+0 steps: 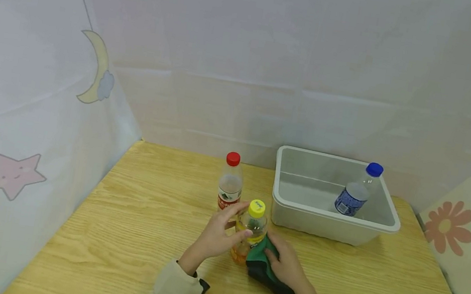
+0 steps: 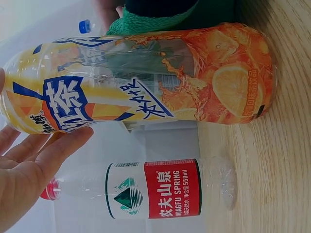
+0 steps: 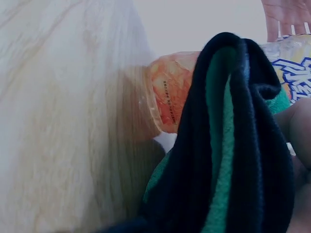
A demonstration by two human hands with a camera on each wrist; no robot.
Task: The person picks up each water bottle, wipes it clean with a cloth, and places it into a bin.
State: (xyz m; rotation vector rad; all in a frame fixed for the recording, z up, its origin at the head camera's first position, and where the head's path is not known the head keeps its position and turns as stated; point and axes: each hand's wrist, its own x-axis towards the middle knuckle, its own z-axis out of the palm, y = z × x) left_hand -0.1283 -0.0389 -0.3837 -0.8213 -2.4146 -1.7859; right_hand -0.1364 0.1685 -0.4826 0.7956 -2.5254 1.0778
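An iced tea bottle [image 1: 239,255] with a yellow cap stands upright on the table, its orange-and-yellow label filling much of the left wrist view. My left hand [image 1: 215,235] holds it near the top, with thumb and fingers on opposite sides. My right hand [image 1: 289,266] grips a folded green-and-black cloth [image 1: 264,254], whose green side lies against the bottle's right side. In the right wrist view, the dark folds of the cloth [image 3: 243,160] cover part of the bottle [image 3: 171,92]. Just behind stands a water bottle [image 1: 230,187] with a red cap.
A light grey plastic bin [image 1: 320,223] sits at the back right of the wooden table [image 1: 122,231]. Inside it, a blue-capped bottle [image 1: 355,195] leans to the right. Printed fabric [image 1: 229,65] hangs behind and along both sides of the table.
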